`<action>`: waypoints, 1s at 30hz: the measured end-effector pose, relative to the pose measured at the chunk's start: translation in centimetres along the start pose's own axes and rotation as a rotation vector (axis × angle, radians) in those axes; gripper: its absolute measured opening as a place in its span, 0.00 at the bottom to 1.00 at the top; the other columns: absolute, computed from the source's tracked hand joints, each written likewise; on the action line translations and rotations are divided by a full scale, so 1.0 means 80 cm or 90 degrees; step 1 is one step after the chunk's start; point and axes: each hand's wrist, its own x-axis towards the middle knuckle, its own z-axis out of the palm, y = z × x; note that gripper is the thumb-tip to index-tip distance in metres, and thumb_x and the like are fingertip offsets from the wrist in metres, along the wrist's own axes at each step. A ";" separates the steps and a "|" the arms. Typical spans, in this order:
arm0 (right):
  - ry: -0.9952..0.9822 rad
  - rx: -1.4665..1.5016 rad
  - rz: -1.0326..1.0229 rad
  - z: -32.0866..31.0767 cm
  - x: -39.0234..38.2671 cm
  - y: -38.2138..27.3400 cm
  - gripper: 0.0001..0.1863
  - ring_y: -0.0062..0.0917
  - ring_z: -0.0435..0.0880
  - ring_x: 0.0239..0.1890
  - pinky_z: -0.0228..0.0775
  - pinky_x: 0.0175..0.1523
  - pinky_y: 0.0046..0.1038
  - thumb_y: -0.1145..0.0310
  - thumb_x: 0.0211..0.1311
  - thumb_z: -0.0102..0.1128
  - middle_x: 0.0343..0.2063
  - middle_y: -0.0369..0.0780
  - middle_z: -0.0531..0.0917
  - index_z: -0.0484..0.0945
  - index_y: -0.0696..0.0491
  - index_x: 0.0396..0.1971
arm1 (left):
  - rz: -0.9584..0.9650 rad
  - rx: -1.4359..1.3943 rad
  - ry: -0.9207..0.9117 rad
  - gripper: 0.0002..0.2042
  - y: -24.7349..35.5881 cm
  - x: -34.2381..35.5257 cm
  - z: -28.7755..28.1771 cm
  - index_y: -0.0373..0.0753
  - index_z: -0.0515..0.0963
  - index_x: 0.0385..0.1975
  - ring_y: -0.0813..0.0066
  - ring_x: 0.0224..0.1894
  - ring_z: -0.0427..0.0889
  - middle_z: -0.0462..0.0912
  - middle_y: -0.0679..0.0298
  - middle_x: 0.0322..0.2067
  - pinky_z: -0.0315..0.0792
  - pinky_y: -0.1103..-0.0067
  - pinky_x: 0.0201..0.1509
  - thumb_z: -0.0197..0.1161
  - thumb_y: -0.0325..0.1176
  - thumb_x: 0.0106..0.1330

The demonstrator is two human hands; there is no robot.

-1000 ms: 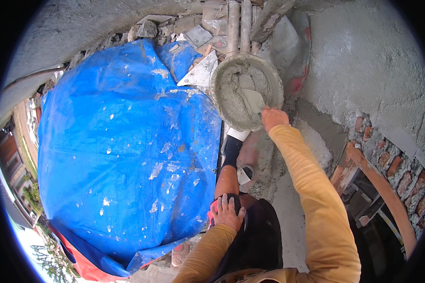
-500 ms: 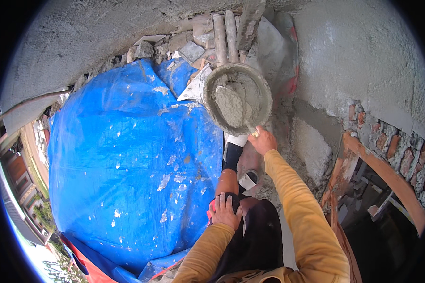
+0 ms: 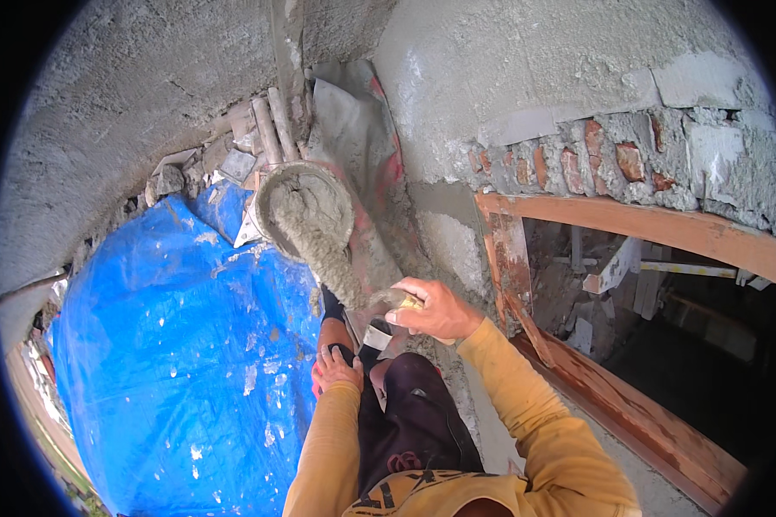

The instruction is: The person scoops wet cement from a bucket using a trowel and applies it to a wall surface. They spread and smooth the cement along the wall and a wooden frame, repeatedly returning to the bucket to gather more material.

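Observation:
My right hand [image 3: 424, 307] is closed round the yellowish handle of a trowel [image 3: 405, 302], with a long mass of grey mortar [image 3: 332, 267] over its blade, between the bucket and my hand. The round bucket [image 3: 276, 215] holds more wet mortar and stands beyond my feet. My left hand [image 3: 338, 370] rests on my left knee with its fingers apart, holding nothing.
A blue tarpaulin [image 3: 177, 345] covers the left side. Rubble [image 3: 171, 179], poles [image 3: 280, 116] and a stained grey sheet [image 3: 353, 129] lie behind the bucket. At right are rough plastered wall [image 3: 543, 60], exposed brick [image 3: 631, 162] and a timber-framed opening [image 3: 681, 228].
My right hand has drawn the trowel back and right out of the bucket, lifting mortar with it. The view has turned rightward, bringing more wall and opening into sight.

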 end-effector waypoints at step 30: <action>0.059 -0.779 0.151 0.148 0.428 0.219 0.18 0.38 0.81 0.45 0.72 0.51 0.36 0.64 0.55 0.57 0.42 0.46 0.81 0.76 0.56 0.44 | -0.038 -0.194 0.023 0.31 -0.047 -0.020 0.053 0.39 0.67 0.58 0.57 0.67 0.54 0.59 0.55 0.64 0.50 0.58 0.66 0.58 0.50 0.57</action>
